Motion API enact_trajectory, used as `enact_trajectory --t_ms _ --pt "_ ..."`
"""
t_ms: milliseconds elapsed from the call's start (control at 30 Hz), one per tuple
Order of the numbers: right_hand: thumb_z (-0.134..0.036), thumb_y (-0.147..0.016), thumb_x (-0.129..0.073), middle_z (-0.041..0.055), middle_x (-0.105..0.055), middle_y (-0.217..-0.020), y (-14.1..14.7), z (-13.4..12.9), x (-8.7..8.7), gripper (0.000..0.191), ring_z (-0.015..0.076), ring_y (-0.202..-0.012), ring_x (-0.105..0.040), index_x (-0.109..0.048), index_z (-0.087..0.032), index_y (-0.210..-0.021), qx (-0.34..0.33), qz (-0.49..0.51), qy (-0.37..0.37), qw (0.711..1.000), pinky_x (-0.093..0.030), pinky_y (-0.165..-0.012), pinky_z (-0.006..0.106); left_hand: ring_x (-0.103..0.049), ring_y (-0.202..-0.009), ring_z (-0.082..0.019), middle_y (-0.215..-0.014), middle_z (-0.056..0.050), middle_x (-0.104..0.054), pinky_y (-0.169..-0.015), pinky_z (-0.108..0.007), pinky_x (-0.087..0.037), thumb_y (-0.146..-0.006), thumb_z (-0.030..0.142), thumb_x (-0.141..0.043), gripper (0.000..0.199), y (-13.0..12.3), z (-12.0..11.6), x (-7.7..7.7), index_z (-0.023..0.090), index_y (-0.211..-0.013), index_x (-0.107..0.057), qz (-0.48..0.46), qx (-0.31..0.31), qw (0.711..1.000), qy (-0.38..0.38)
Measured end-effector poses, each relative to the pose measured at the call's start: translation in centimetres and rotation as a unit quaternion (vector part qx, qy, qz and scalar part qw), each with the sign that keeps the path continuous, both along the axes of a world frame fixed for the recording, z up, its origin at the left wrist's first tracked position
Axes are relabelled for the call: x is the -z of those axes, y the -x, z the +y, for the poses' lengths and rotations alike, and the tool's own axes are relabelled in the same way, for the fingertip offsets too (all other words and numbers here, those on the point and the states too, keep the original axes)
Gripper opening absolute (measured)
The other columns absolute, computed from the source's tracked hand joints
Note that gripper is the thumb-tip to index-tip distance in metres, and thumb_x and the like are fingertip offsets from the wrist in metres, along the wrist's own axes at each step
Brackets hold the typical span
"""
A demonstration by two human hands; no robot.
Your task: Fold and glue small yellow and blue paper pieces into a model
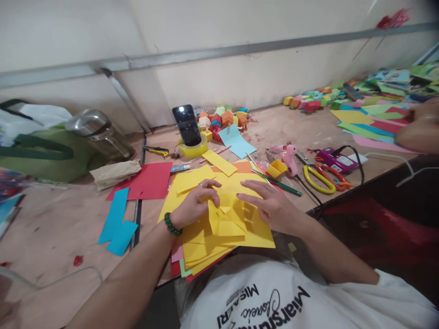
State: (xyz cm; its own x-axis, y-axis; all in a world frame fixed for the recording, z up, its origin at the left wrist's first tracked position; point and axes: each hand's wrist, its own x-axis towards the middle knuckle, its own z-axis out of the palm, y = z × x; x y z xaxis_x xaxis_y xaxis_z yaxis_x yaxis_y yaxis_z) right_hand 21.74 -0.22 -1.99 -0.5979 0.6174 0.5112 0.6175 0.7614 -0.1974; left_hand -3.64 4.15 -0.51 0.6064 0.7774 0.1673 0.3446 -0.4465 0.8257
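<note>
A folded yellow paper piece [231,227] with raised flaps lies on a stack of yellow sheets [197,249] in front of me. My left hand [197,204] pinches its left upper edge between thumb and fingers; a ring and a green bead bracelet [172,224] are on that arm. On the other side, my right hand [270,205] hovers with fingers spread, close to the piece's right flap. A yellow paper strip [219,163] lies across the top of the stack. Beside it stands a small open yellow paper box [276,168].
A phone [187,125] leans on a tape roll [193,147] before a heap of coloured paper cubes [228,119]. Pink glue gun [290,157], yellow-handled scissors [318,179] and purple power adapter [336,160] lie rightward. Blue strips [116,214] are left. Another person's arm [420,128] rests far right.
</note>
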Motion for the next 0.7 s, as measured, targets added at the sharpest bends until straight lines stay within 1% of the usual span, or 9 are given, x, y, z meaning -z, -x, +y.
enact_trajectory --t_ms 133,233,333,400,433,500,567,633,700 --pt "-0.003 -0.088 -0.044 0.0073 -0.056 -0.132 1.1 -0.5 -0.3 0.042 0.0199 -0.128 -0.046 -0.060 -0.028 -0.118 0.000 0.003 -0.097 0.995 -0.044 -0.101 0.043 -0.057 -0.111 -0.023 -0.111 -0.009 -0.060 -0.101 -0.041 -0.042 -0.068 0.000 -0.048 0.021 -0.1 -0.1 0.3 0.017 -0.062 -0.058 -0.035 0.021 0.998 0.040" --pt "-0.006 -0.090 -0.045 0.0042 -0.066 -0.116 1.9 -0.6 -0.1 0.031 0.0183 -0.117 -0.054 -0.065 -0.024 -0.105 -0.042 0.007 -0.158 0.987 -0.046 -0.097 0.038 -0.057 -0.111 -0.022 -0.111 -0.009 -0.061 -0.098 -0.039 -0.045 -0.069 0.000 -0.047 0.023 -0.6 -0.4 0.6 0.018 -0.069 -0.061 -0.021 0.024 0.999 0.007" --pt "-0.010 -0.090 -0.046 0.0048 -0.071 -0.093 2.2 -0.2 0.2 0.024 0.0197 -0.094 -0.059 -0.067 -0.021 -0.096 -0.012 -0.003 -0.164 0.986 -0.049 -0.081 0.034 -0.056 -0.110 -0.021 -0.110 -0.008 -0.060 -0.095 -0.039 -0.046 -0.066 -0.004 -0.040 0.041 -0.8 -0.6 0.6 0.020 -0.087 -0.066 0.010 -0.091 0.988 -0.128" --pt "-0.009 -0.089 -0.046 0.0063 -0.068 -0.080 2.2 0.2 0.4 0.024 0.0207 -0.083 -0.057 -0.068 -0.018 -0.090 0.042 -0.034 -0.141 0.989 -0.048 -0.072 0.034 -0.055 -0.108 -0.022 -0.110 -0.009 -0.058 -0.094 -0.041 -0.046 -0.068 -0.003 -0.038 0.046 -0.7 -0.9 0.4 0.020 -0.096 -0.066 0.018 -0.182 0.956 -0.230" --pt "-0.008 -0.089 -0.045 0.0070 -0.066 -0.076 2.2 0.3 0.6 0.024 0.0211 -0.080 -0.055 -0.068 -0.017 -0.087 0.059 -0.054 -0.127 0.989 -0.047 -0.069 0.034 -0.054 -0.107 -0.022 -0.110 -0.009 -0.058 -0.094 -0.042 -0.045 -0.070 -0.002 -0.040 0.044 -0.6 -1.2 0.3 0.020 -0.098 -0.066 0.021 -0.200 0.942 -0.269" --pt "-0.006 -0.087 -0.046 0.0080 -0.063 -0.072 2.3 0.5 0.8 0.024 0.0214 -0.075 -0.052 -0.068 -0.015 -0.084 0.062 -0.091 -0.096 0.989 -0.045 -0.065 0.033 -0.054 -0.105 -0.024 -0.109 -0.010 -0.059 -0.093 -0.044 -0.045 -0.078 0.008 -0.045 0.034 -0.6 -1.9 0.1 0.019 -0.102 -0.066 0.041 -0.162 0.933 -0.318" --pt "-0.006 -0.085 -0.049 0.0085 -0.061 -0.072 2.3 0.4 0.9 0.020 0.0219 -0.073 -0.049 -0.068 -0.014 -0.085 0.050 -0.111 -0.062 0.991 -0.044 -0.063 0.034 -0.056 -0.096 -0.025 -0.104 -0.011 -0.062 -0.087 -0.044 -0.046 -0.082 0.026 -0.054 0.027 -1.0 -2.7 0.1 0.019 -0.106 -0.065 0.091 -0.053 0.935 -0.339" --pt "-0.007 -0.083 -0.051 0.0090 -0.061 -0.073 2.4 0.2 1.0 0.019 0.0229 -0.074 -0.047 -0.067 -0.013 -0.091 0.044 -0.117 -0.036 0.992 -0.043 -0.063 0.034 -0.056 -0.086 -0.025 -0.097 -0.010 -0.064 -0.079 -0.042 -0.047 -0.079 0.044 -0.059 0.037 -1.7 -3.5 0.1 0.018 -0.105 -0.064 0.166 0.044 0.921 -0.350" --pt "-0.006 -0.083 -0.051 0.0095 -0.062 -0.077 2.4 0.0 0.9 0.023 0.0233 -0.077 -0.047 -0.067 -0.012 -0.098 0.034 -0.109 -0.016 0.993 -0.044 -0.065 0.034 -0.057 -0.081 -0.024 -0.089 -0.010 -0.065 -0.073 -0.039 -0.047 -0.082 0.042 -0.056 0.031 -2.5 -4.0 0.2 0.017 -0.098 -0.065 0.231 0.070 0.902 -0.358"
